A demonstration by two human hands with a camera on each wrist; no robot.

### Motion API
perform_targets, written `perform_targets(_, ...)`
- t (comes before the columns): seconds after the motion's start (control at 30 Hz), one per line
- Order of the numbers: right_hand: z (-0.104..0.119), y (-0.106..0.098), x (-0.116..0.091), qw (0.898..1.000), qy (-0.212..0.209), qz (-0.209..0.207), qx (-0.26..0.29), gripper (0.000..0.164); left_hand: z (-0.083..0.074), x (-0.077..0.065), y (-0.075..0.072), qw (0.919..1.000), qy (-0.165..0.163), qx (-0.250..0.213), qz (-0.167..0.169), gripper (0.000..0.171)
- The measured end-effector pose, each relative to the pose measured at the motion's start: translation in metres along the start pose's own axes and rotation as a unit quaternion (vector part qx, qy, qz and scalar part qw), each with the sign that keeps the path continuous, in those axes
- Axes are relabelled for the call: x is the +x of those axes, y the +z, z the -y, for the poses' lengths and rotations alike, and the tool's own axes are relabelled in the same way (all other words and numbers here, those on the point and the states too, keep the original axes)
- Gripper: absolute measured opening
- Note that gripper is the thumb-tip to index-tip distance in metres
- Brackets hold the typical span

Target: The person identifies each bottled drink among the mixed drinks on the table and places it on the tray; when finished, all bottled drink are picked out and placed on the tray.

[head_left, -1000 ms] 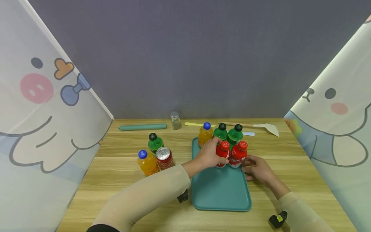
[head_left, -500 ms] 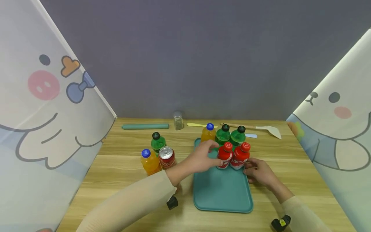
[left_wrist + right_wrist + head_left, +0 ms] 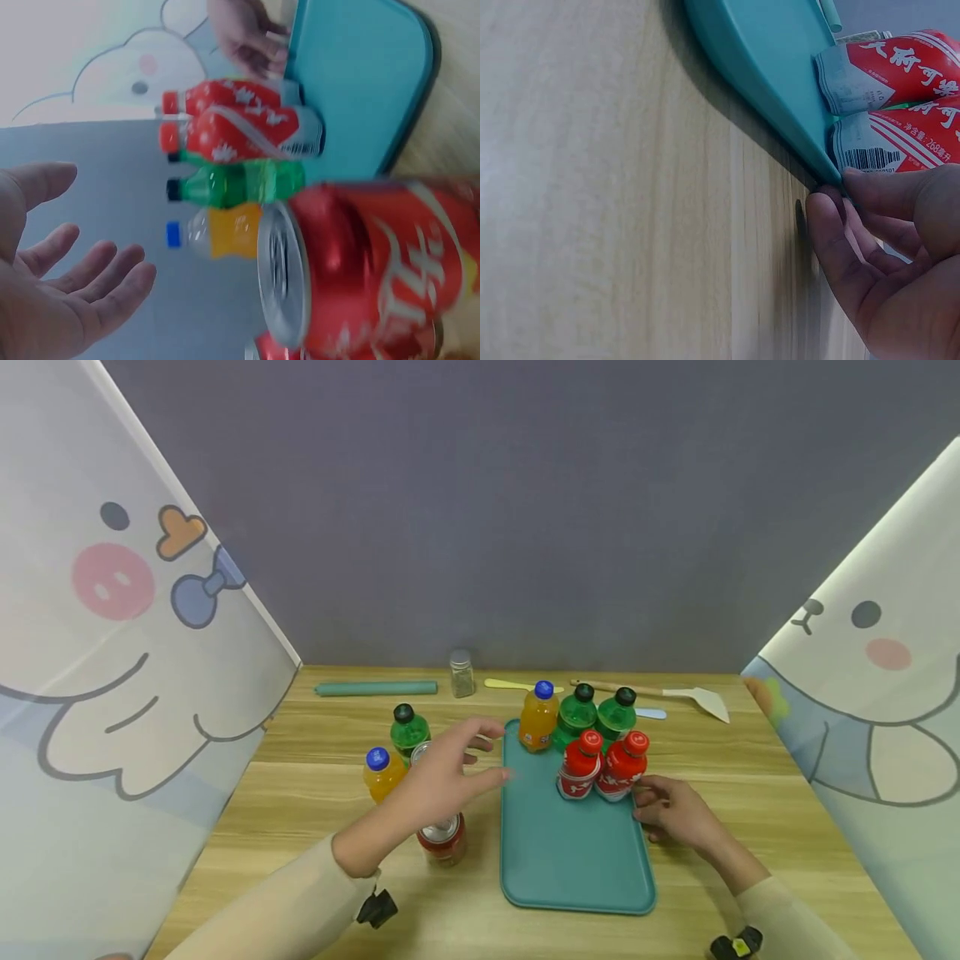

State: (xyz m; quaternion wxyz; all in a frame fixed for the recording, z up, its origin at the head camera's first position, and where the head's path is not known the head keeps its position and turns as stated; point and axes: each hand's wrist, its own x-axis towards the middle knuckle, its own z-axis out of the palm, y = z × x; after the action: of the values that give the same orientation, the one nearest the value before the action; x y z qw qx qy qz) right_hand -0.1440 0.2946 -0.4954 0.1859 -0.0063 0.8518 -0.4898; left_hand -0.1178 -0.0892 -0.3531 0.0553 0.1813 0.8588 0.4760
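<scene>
My left hand (image 3: 442, 777), fingers spread and holding nothing, hovers left of the teal tray (image 3: 577, 868). Below it stand a red soda can (image 3: 442, 845) and a second can, mostly hidden by the hand. In the left wrist view the nearer can (image 3: 375, 262) looms beside the fingers. At the tray's right rim, my right hand (image 3: 675, 814) pinches the edge between thumb and finger, close to a red cola bottle (image 3: 622, 770). Another red cola bottle (image 3: 580, 768) stands beside it. Behind them are two green bottles (image 3: 576, 714) and an orange drink bottle (image 3: 538, 718).
Left of the cans stand another green bottle (image 3: 409, 731) and an orange drink bottle (image 3: 382, 777). Along the back lie a teal roll (image 3: 375, 688), a spice jar (image 3: 461, 675), a yellow knife-like utensil (image 3: 517, 684) and a white-headed spatula (image 3: 701, 697).
My left hand has let go of the left red cola bottle and moved left, off the tray, toward the cans. The bottle stays standing on the tray. My right hand stays at the rim.
</scene>
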Motion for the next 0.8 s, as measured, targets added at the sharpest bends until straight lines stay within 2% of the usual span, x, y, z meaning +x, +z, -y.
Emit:
perform_targets(0.23,0.0,-0.002,-0.006,1.0,0.012,0.011,0.016,0.06,0.01,-0.023,-0.025,0.9966,0.013,0.04,-0.072,0.049)
perform_targets(0.4,-0.003,-0.003,-0.009,0.999,0.012,0.024,0.026,0.06,0.022,-0.039,-0.041,0.9901,0.004,0.081,-0.115,0.048)
perform_targets(0.63,-0.002,-0.003,-0.014,0.999,0.005,0.033,0.034,0.062,0.038,-0.054,-0.064,0.9817,0.003,0.116,-0.151,0.05)
perform_targets(0.8,-0.002,-0.002,-0.016,0.999,0.011,0.032,0.033,0.064,0.056,-0.059,-0.075,0.9814,-0.026,0.118,-0.149,0.06)
